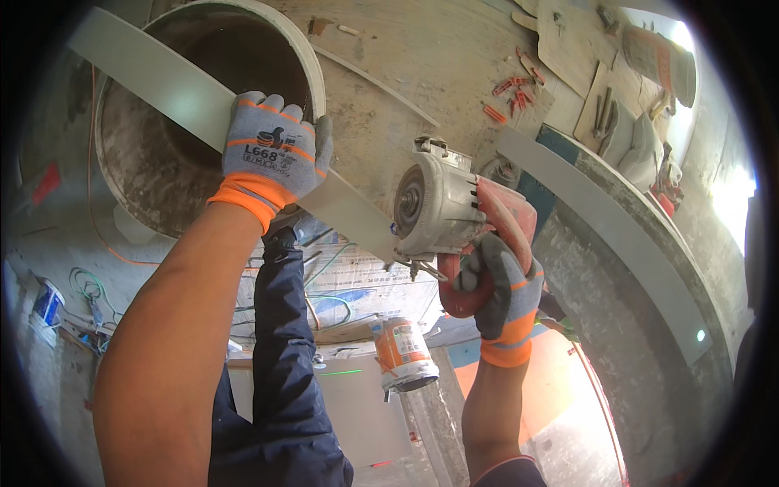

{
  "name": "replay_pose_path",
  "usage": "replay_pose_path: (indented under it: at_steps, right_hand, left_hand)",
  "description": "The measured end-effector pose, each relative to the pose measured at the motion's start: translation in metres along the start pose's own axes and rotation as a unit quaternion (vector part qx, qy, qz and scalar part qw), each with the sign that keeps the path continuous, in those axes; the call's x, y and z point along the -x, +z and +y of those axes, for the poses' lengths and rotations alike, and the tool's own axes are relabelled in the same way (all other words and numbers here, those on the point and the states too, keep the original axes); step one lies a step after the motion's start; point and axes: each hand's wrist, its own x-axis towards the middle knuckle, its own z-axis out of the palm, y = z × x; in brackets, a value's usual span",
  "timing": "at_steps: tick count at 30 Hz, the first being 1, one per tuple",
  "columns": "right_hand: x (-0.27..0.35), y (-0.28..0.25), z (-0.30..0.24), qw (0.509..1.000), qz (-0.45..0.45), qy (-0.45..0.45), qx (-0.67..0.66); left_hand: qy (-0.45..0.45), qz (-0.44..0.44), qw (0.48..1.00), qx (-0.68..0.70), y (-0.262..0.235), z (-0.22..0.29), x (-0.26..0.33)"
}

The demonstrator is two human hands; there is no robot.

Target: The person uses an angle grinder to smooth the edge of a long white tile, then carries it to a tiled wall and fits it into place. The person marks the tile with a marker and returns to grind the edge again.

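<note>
Crossing over the mouth of a large round vessel [315, 75], the long pale strip [187, 97] is running diagonally from the upper left toward the power tool [445, 207]. Contact between tool and strip is not showing clearly.

The gloved left hand [272, 146] is closing around the strip near its middle, with fingers wrapped over the edge. The gloved right hand [503, 284] is gripping the tool's red handle, fingers curled firmly around it.

Progress: the work appears to be under way rather than finished, since both items are being held together. No finished cut is showing on the visible parts of the strip. A second pale strip [625, 235] is lying along a curved rim at the right; whether it is awaiting work or already done cannot be told. The amount left is likewise not showing.

Containers: the large vessel is presenting a dark brown, stained interior; the view is not revealing any distinct contents. An orange-and-white bucket [402, 345] is standing below the tool, its contents not showing. A blue-and-white tub [49, 302] is sitting at the far left, contents too small to tell.

Farther out, small red pieces [519, 96] are lying scattered at the upper right.
</note>
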Motion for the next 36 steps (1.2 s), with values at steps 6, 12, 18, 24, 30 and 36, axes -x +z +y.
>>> replay_pose_path:
  at_steps: [6,12,18,24,30,36]
  right_hand:
    - [-0.002,0.002,-0.002,0.990,-0.018,-0.100,0.094]
    - [-0.006,-0.002,-0.002,0.971,-0.035,-0.156,0.177]
    - [-0.006,-0.001,-0.002,0.987,-0.038,-0.113,0.107]
    - [-0.004,-0.001,-0.001,0.992,-0.037,-0.098,0.071]
    - [-0.012,-0.002,0.006,0.917,-0.025,-0.296,0.266]
    - [-0.011,-0.009,0.009,0.937,-0.059,-0.232,0.254]
  left_hand:
    - [-0.003,0.008,1.000,0.022,0.001,-0.001,0.000]
    - [-0.002,0.006,1.000,0.016,0.001,0.000,0.000]
    - [0.000,0.015,1.000,0.012,0.001,0.000,0.001]
    - [-0.004,-0.002,1.000,0.002,0.000,0.001,0.000]
    - [-0.006,-0.041,0.999,-0.013,-0.003,0.002,-0.002]
    - [-0.001,-0.045,0.998,-0.036,-0.004,0.002,-0.002]
